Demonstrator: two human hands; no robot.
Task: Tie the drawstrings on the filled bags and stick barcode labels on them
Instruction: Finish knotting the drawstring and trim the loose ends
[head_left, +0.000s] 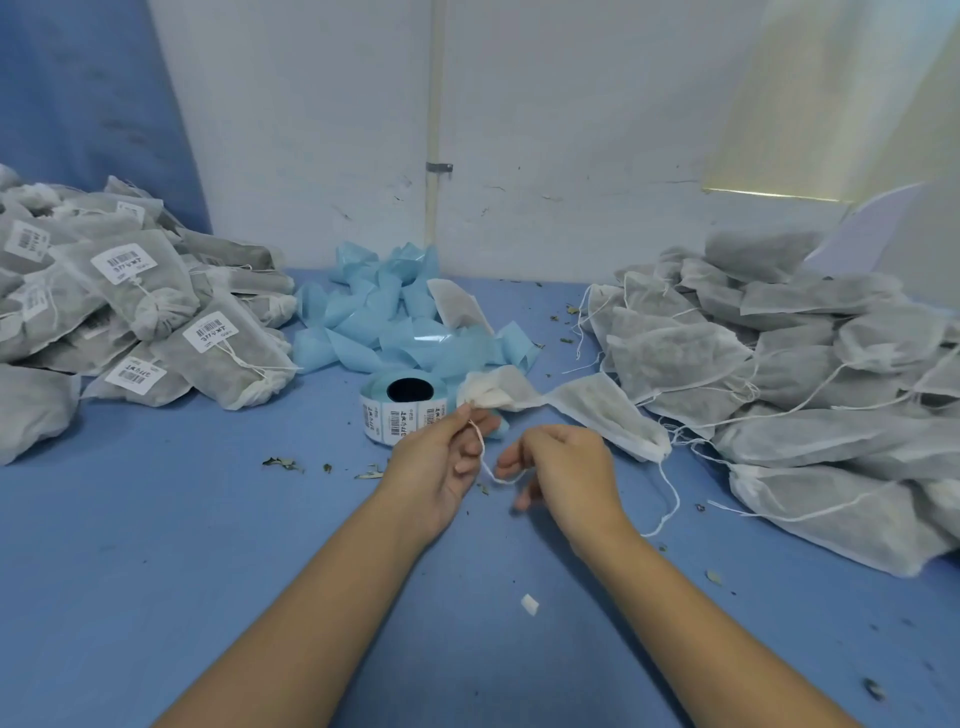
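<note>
My left hand (441, 467) pinches a white drawstring (485, 460) that runs from the gathered neck of a filled white mesh bag (587, 410) lying in the middle of the blue table. My right hand (561, 467) holds the other end of the same string loop just to the right. A roll of barcode labels (397, 410) stands right behind my left hand. A heap of tied, labelled bags (140, 312) lies at the left. Unlabelled bags (789, 374) with loose strings are stacked at the right.
Crumpled blue label backing strips (395, 322) are piled against the white wall at the back. Dry leaf bits (283, 462) and a small white scrap (529, 604) lie scattered on the blue table (156, 545).
</note>
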